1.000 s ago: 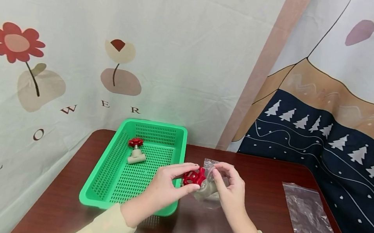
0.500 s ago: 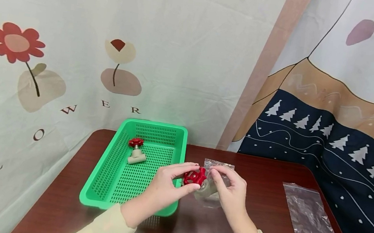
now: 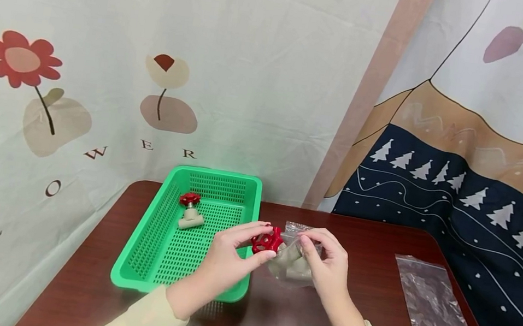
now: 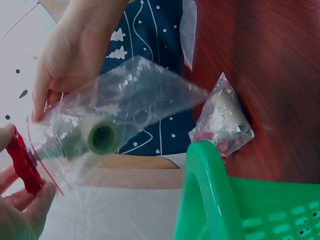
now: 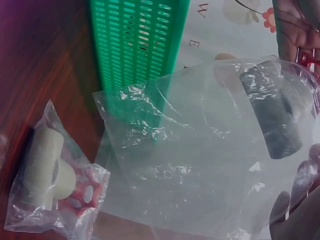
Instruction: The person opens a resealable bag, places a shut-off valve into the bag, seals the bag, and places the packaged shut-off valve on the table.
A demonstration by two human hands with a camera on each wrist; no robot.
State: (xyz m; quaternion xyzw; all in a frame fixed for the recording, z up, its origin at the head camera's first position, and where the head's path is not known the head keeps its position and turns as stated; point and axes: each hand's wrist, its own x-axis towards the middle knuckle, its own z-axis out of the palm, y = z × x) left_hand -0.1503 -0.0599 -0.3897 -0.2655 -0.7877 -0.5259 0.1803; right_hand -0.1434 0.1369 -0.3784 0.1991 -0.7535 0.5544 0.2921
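Observation:
My left hand (image 3: 225, 252) grips the red handwheel (image 3: 266, 241) of a valve between thumb and fingers, just right of the basket. The valve's pale body (image 4: 102, 137) lies inside a clear zip bag (image 4: 150, 90), while the wheel sticks out of the bag's mouth. My right hand (image 3: 331, 266) pinches the bag near its opening, thumb against fingertips. Both hands are raised over the table. In the right wrist view the bag (image 5: 200, 145) spreads wide, with the valve body (image 5: 275, 115) at its right end.
A green basket (image 3: 141, 243) holds a loose valve (image 3: 191, 217) with a red wheel. Another valve (image 5: 42, 170), sealed in its own bag, lies on the table beside the basket. A flat plastic bag (image 3: 434, 301) lies at the right. Printed cloth (image 3: 263, 75) hangs behind the table.
The red handwheel and my left hand have shifted slightly left and up, farther from the right hand. The right hand keeps its pinch and has moved slightly right.

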